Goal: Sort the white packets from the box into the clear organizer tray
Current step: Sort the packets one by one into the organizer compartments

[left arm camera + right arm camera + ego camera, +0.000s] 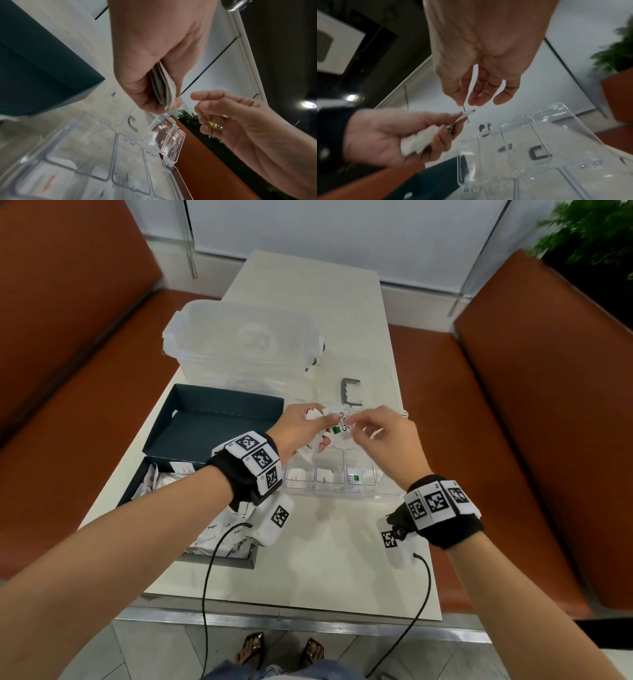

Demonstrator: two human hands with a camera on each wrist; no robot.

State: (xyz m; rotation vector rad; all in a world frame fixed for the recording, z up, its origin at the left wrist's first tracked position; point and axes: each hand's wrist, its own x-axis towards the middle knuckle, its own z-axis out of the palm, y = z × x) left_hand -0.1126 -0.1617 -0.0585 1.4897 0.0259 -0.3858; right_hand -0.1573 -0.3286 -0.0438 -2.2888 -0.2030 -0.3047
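My left hand (317, 428) grips a small stack of white packets (337, 419) above the clear organizer tray (342, 495); the top packet shows a green logo. In the left wrist view the stack (164, 88) sits between thumb and fingers. My right hand (356, 424) hovers beside the stack with its fingers loosely curled. The right wrist view shows its fingertips (474, 101) just above the packet edge (470, 111), holding nothing. The tray's near compartments each hold a packet (323, 475). More packets (161, 481) lie in the dark blue box (222, 561) at the left.
The box's open lid (212, 419) lies behind it. A clear lidded storage bin (239, 344) stands at the back left, and a grey U-shaped handle (351, 392) lies behind the tray. Orange benches (513, 405) flank the narrow table. Black cables hang from both wrists.
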